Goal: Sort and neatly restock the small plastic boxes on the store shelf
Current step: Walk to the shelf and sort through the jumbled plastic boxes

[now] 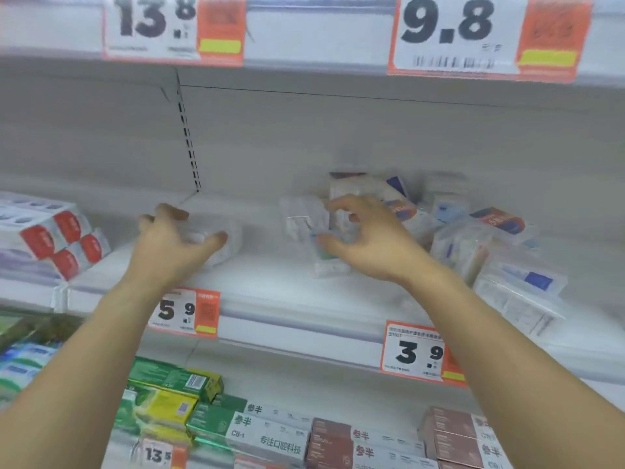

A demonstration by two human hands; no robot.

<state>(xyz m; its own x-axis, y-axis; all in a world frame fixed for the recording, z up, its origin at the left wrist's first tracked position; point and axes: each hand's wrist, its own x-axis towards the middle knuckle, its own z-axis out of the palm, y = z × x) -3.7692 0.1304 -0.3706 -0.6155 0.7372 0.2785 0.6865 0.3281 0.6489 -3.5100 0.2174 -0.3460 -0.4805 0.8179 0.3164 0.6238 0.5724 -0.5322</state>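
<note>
Across the middle of the frame ran the white store shelf point(270, 292), and both hands were reaching onto it. At centre left, the left hand point(176, 242) was curled around a clear plastic box point(220, 238), fingers over its top and thumb along its near side; motion blur made it hard to say how firmly it gripped. At centre, the right hand point(368, 238) was half-open, thumb and fingers spread around another small clear box point(324, 252) with a blue-green label, touching or just about to pinch it. To the right lay the jumbled pile of boxes point(473, 238), some tilted, some lying flat, spilling toward the shelf's front edge at right of frame.

These boxes looked light, stiff and smooth, likely slippery under a loose hold and easy to topple, with thin walls that might flex under a hard squeeze. Taking each by two opposite flat sides, low on the body, seemed soundest.

Open room lay between the two hands and along the bare shelf stretch at centre, good for lining up a row. The red-labelled packs point(57, 238) at left bounded that side, the price tag rail point(304, 326) marked the front lip, and the upper shelf point(321, 62) overhead limited how high anything could be lifted.
</note>
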